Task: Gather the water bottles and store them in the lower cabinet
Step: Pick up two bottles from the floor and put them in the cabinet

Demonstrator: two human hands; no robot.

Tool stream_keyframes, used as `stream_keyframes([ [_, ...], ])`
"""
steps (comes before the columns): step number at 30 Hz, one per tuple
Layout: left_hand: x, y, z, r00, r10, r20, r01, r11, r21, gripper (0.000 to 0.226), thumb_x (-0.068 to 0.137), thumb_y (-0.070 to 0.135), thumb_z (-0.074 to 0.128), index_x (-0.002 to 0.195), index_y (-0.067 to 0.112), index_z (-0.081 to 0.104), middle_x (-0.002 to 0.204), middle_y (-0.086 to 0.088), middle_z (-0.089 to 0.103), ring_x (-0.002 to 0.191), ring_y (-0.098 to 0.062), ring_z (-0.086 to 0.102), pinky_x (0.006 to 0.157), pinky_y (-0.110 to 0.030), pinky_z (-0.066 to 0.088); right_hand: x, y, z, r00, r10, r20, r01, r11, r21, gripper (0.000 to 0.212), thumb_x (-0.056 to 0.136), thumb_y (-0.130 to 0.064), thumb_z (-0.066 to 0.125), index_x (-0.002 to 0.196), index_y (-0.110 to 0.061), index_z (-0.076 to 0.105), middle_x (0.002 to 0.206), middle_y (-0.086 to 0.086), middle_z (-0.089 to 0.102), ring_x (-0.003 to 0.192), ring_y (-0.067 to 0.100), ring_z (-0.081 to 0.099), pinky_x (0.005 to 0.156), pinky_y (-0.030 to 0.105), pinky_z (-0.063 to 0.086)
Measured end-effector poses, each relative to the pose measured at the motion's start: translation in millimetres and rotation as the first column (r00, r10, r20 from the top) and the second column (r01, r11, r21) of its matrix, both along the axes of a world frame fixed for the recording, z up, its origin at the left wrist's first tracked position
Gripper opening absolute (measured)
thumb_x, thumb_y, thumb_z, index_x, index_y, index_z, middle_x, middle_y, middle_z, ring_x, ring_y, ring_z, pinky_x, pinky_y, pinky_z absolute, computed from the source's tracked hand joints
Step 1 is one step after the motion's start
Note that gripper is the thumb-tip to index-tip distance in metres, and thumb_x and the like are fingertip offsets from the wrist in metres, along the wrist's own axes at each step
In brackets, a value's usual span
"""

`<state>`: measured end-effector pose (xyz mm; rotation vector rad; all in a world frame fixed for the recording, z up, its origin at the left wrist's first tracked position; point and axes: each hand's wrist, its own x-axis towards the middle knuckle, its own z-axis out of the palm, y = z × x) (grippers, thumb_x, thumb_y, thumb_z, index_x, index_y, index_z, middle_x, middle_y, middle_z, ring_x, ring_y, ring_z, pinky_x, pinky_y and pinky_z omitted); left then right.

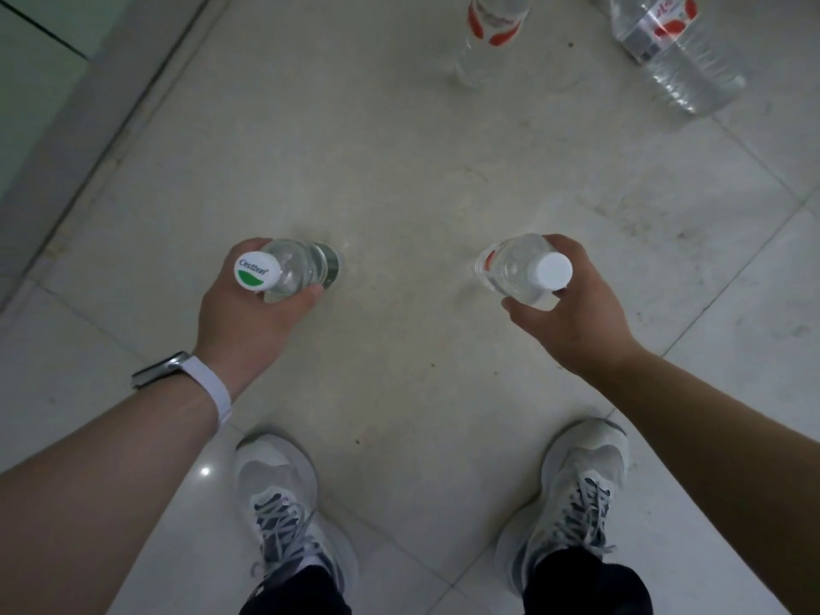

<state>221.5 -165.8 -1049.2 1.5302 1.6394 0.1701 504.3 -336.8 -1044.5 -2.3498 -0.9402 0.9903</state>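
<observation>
My left hand (248,317) grips a clear water bottle with a white-and-green cap (295,268) near its neck, held upright above the tiled floor. My right hand (577,312) holds a second clear bottle with a plain white cap (514,270) the same way. Farther ahead on the floor, a small bottle with a red-and-white label (488,33) stands upright at the top centre. A larger clear bottle with a red label (674,51) stands at the top right, cut off by the frame edge. No cabinet is in view.
My two feet in grey-white sneakers (284,503) stand on the pale floor tiles (399,170) below the hands. A grey baseboard and green wall panel (66,126) run diagonally along the left side.
</observation>
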Motion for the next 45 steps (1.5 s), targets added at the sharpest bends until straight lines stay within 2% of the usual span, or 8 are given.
stream_keyframes([
  [3,-1,-1,8,0.999,-0.027,-0.032,0.027,1.0,-0.005,0.055,0.074,0.028,0.089,0.121,0.024,0.061,0.107,0.007,0.065,0.095,-0.014,0.062,0.085,-0.027,0.05,-8,5,6,0.999,0.048,0.02,-0.048,0.999,-0.015,0.073,0.074,-0.027,0.084,0.135,-0.024,0.044,0.121,-0.011,0.055,0.1,0.007,0.05,0.083,0.029,0.045],
  [12,-6,-14,85,0.999,0.053,0.0,-0.053,0.996,-0.071,0.05,0.07,0.03,0.091,0.113,0.026,0.065,0.103,0.008,0.072,0.094,-0.014,0.07,0.089,-0.033,0.056,-63,25,82,0.997,-0.021,-0.069,0.022,1.0,0.01,0.075,0.072,-0.029,0.083,0.137,-0.021,0.046,0.131,-0.003,0.057,0.115,0.019,0.056,0.095,0.037,0.048],
  [16,0,-10,154,0.992,0.122,0.023,-0.12,0.991,-0.054,0.047,0.069,0.028,0.091,0.109,0.026,0.068,0.097,0.013,0.073,0.087,0.001,0.069,0.077,-0.011,0.051,-79,46,145,0.992,0.003,-0.124,0.003,0.999,0.051,0.074,0.074,-0.031,0.082,0.138,-0.025,0.044,0.133,-0.006,0.056,0.118,0.016,0.055,0.095,0.035,0.047],
  [21,10,9,246,0.985,0.15,0.086,-0.146,0.988,-0.05,0.046,0.069,0.025,0.091,0.107,0.031,0.065,0.095,0.015,0.073,0.089,-0.005,0.07,0.08,-0.023,0.053,-84,79,239,0.989,0.039,-0.144,-0.021,0.992,0.123,0.075,0.072,-0.036,0.078,0.139,-0.029,0.044,0.132,-0.009,0.057,0.118,0.014,0.056,0.098,0.036,0.047],
  [31,5,30,453,0.975,0.062,0.214,-0.077,0.995,0.061,0.056,0.07,0.024,0.091,0.113,0.034,0.055,0.101,0.02,0.064,0.087,0.009,0.061,0.07,0.001,0.042,-91,119,453,0.996,0.094,-0.009,-0.091,0.984,0.15,0.075,0.071,-0.033,0.084,0.135,-0.019,0.049,0.127,-0.005,0.058,0.114,0.012,0.054,0.097,0.026,0.043],
  [35,-20,41,523,0.954,0.066,0.292,-0.091,0.993,0.073,0.058,0.067,0.029,0.091,0.117,0.022,0.064,0.108,0.008,0.073,0.098,-0.011,0.071,0.095,-0.035,0.056,-108,124,527,0.997,0.071,-0.002,-0.069,0.98,0.187,0.074,0.069,-0.036,0.084,0.133,-0.022,0.05,0.124,-0.007,0.06,0.113,0.013,0.055,0.099,0.034,0.045],
  [41,-59,50,631,0.916,-0.016,0.4,-0.052,0.986,0.157,0.051,0.067,0.022,0.092,0.11,0.024,0.065,0.105,0.01,0.073,0.095,-0.008,0.071,0.084,-0.019,0.055,-143,118,626,0.996,-0.017,-0.092,0.042,0.961,0.272,0.07,0.06,-0.048,0.079,0.122,-0.031,0.051,0.117,-0.008,0.062,0.109,0.016,0.059,0.099,0.038,0.047],
  [45,-88,52,687,0.873,-0.03,0.487,-0.068,0.981,0.182,0.059,0.063,0.028,0.092,0.115,0.015,0.066,0.109,0.006,0.072,0.101,-0.011,0.07,0.095,-0.032,0.056,-163,113,684,0.986,-0.029,-0.163,0.084,0.937,0.338,0.069,0.058,-0.05,0.082,0.12,-0.045,0.051,0.118,-0.012,0.063,0.112,0.016,0.06,0.101,0.045,0.047],
])
